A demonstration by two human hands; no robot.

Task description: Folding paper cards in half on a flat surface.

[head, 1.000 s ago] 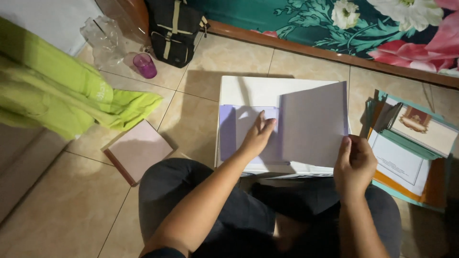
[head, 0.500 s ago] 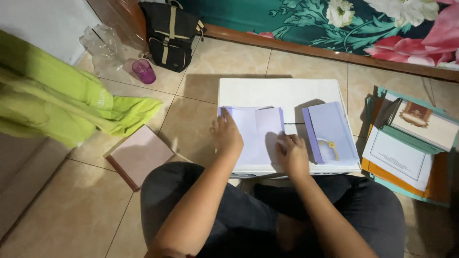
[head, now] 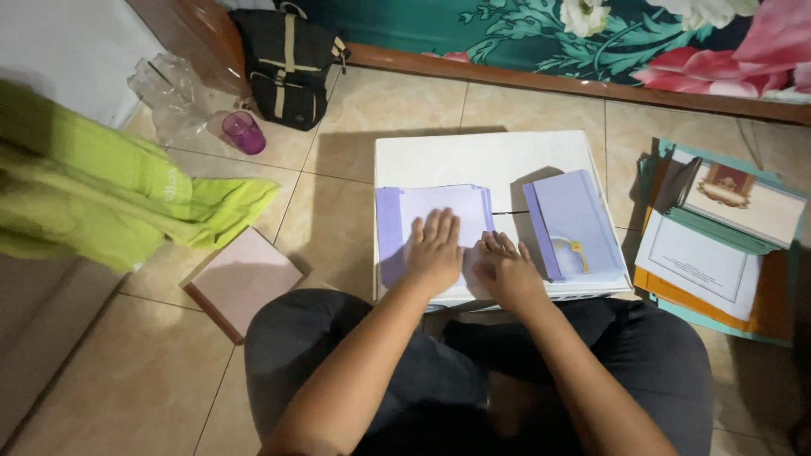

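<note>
I sit on a tiled floor with a low white board (head: pixel 481 156) across my lap. A lavender folded paper stack (head: pixel 439 207) lies on its left half. My left hand (head: pixel 435 249) presses flat on that stack, fingers spread. My right hand (head: pixel 505 270) rests beside it on the stack's right edge, fingers bent down against the paper. To the right lies a lavender booklet (head: pixel 574 224) with a small gold mark on its cover, touched by neither hand.
A pile of documents and folders (head: pixel 718 245) lies on the floor at right. A pink-covered book (head: pixel 243 283) lies at left, below green cloth (head: pixel 101 198). A black bag (head: pixel 287 63), a purple cup (head: pixel 243 133) and clear plastic stand at the back left.
The raised sheet my right hand held has come down flat. My right hand moved left onto the lavender stack beside my left hand, and both now press on it.
</note>
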